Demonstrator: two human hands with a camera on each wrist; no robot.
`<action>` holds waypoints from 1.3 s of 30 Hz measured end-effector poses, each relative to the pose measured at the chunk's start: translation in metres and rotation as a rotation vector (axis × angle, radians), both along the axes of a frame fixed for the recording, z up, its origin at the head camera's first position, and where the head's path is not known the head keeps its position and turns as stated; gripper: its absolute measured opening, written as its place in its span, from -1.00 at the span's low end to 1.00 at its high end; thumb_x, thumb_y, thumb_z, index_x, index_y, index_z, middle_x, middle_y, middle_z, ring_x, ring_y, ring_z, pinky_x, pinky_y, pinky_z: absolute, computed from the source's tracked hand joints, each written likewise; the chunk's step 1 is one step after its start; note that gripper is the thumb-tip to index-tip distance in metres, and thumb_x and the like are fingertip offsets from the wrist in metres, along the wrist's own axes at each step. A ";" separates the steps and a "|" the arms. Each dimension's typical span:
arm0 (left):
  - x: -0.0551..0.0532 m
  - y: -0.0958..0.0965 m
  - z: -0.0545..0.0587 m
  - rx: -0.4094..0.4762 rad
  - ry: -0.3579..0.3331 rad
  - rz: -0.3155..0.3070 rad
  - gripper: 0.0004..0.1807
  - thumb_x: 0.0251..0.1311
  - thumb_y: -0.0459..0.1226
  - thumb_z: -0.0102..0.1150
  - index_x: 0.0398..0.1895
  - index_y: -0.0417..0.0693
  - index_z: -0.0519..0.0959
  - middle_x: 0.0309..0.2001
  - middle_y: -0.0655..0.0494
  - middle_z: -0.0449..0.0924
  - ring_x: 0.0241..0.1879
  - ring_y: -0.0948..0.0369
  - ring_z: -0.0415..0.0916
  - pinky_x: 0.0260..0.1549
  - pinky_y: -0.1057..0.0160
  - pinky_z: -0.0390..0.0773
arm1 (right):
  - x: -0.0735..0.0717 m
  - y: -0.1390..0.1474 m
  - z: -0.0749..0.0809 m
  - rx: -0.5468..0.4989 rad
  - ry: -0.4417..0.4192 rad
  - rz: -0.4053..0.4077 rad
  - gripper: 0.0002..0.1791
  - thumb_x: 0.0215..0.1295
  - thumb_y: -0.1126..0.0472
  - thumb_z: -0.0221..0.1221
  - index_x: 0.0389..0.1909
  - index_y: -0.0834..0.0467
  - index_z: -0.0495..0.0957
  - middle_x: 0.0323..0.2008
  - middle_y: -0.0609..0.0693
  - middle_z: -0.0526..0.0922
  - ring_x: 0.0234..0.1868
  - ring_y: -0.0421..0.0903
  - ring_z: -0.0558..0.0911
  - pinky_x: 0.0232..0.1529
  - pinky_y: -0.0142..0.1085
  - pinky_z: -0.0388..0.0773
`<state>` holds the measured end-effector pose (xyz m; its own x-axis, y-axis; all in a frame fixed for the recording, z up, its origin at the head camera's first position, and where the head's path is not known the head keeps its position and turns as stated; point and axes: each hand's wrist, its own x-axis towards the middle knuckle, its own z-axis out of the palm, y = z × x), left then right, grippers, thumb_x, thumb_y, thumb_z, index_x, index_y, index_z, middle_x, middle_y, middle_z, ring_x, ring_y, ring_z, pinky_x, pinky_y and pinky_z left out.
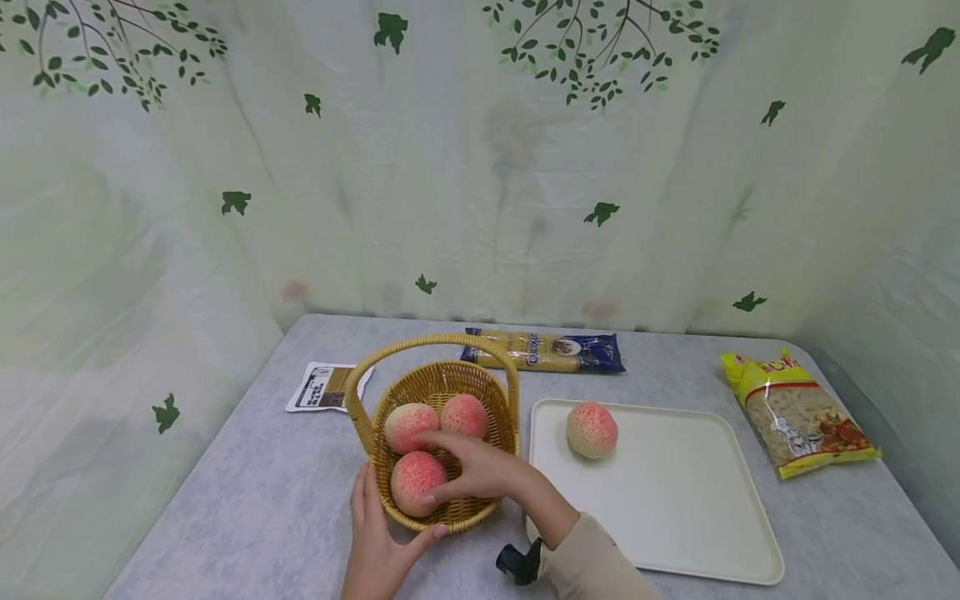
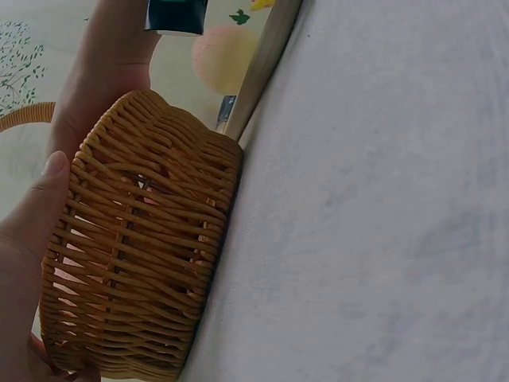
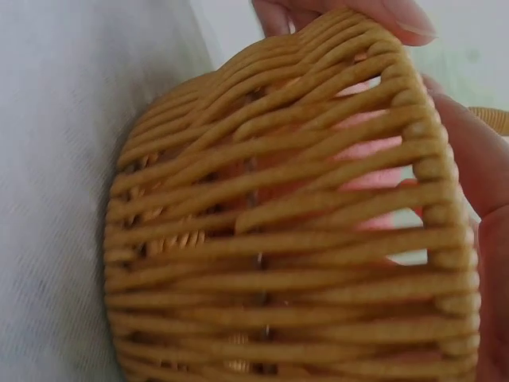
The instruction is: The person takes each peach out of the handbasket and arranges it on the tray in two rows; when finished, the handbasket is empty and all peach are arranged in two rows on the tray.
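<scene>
A wicker basket (image 1: 472, 518) with an arched handle holds several pink, speckled peaches. My left hand (image 1: 375, 542) grips its near-left side, with the thumb along the front rim. In the left wrist view that thumb (image 2: 49, 179) lies at the rim of the woven wall (image 2: 143, 239). My right hand (image 1: 483, 468) reaches into the basket and holds the nearest peach (image 1: 417, 482) between thumb and fingers. Behind it lie a paler peach (image 1: 408, 423) and a pink one (image 1: 467, 414). In the right wrist view, the basket weave (image 3: 286, 207) hides most of the fruit.
To the right, a cream tray (image 1: 675, 492) bears one peach (image 1: 592, 430). A pasta packet (image 1: 543, 350) lies behind the basket, and a white-and-brown pouch (image 1: 322, 386) sits at its left. At the far right is a yellow bag (image 1: 798, 412). A patterned curtain hangs behind the table.
</scene>
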<state>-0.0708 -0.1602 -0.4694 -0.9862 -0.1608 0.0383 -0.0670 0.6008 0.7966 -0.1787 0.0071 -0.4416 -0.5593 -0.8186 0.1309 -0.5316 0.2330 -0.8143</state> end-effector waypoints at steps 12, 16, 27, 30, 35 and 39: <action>-0.001 0.000 0.002 0.002 -0.041 -0.002 0.33 -0.22 0.12 0.36 0.37 -0.21 -0.39 0.33 -0.23 -0.39 0.28 -0.16 -0.25 0.08 -0.22 0.05 | 0.002 -0.007 0.000 0.054 -0.176 -0.010 -0.33 0.07 0.04 0.27 0.24 -0.02 0.28 0.15 -0.22 0.33 0.09 -0.30 0.33 0.06 -0.29 0.31; -0.001 0.000 0.002 0.001 -0.044 -0.004 0.33 -0.21 0.12 0.35 0.37 -0.19 -0.40 0.33 -0.22 -0.40 0.27 -0.16 -0.24 0.08 -0.23 0.05 | 0.003 -0.008 0.000 0.073 -0.172 -0.018 -0.33 0.07 0.05 0.27 0.23 0.00 0.27 0.14 -0.21 0.32 0.07 -0.29 0.34 0.04 -0.30 0.32; -0.001 0.000 0.001 -0.003 -0.022 -0.004 0.32 -0.22 0.09 0.37 0.37 -0.23 -0.37 0.32 -0.24 -0.38 0.27 -0.17 -0.23 0.08 -0.23 0.05 | 0.007 -0.008 -0.002 -0.019 -0.046 -0.070 -0.36 0.04 0.06 0.30 0.18 0.00 0.32 0.11 -0.21 0.37 0.08 -0.30 0.35 0.04 -0.34 0.31; -0.001 0.000 0.001 0.007 -0.018 -0.005 0.32 -0.21 0.09 0.37 0.37 -0.23 -0.37 0.32 -0.23 -0.38 0.27 -0.16 -0.24 0.08 -0.23 0.04 | 0.007 -0.006 -0.002 -0.102 -0.055 -0.089 -0.35 0.03 0.08 0.31 0.18 -0.01 0.31 0.11 -0.20 0.37 0.10 -0.29 0.34 0.07 -0.32 0.29; 0.000 0.000 0.002 0.018 -0.008 -0.005 0.33 -0.23 0.08 0.38 0.37 -0.22 -0.36 0.33 -0.22 -0.37 0.27 -0.15 -0.24 0.08 -0.23 0.04 | 0.020 0.002 0.012 -0.215 -0.101 -0.176 -0.33 -0.03 0.19 0.35 0.17 0.00 0.34 0.11 -0.11 0.33 0.09 -0.22 0.34 0.00 -0.33 0.36; 0.000 0.000 0.001 0.018 0.003 -0.001 0.33 -0.25 0.07 0.40 0.37 -0.22 -0.36 0.33 -0.22 -0.36 0.27 -0.15 -0.23 0.09 -0.22 0.03 | 0.038 0.015 0.035 -0.345 -0.140 -0.219 -0.33 -0.06 0.36 0.32 0.15 0.14 0.35 0.07 0.04 0.28 0.07 -0.11 0.35 -0.01 -0.28 0.39</action>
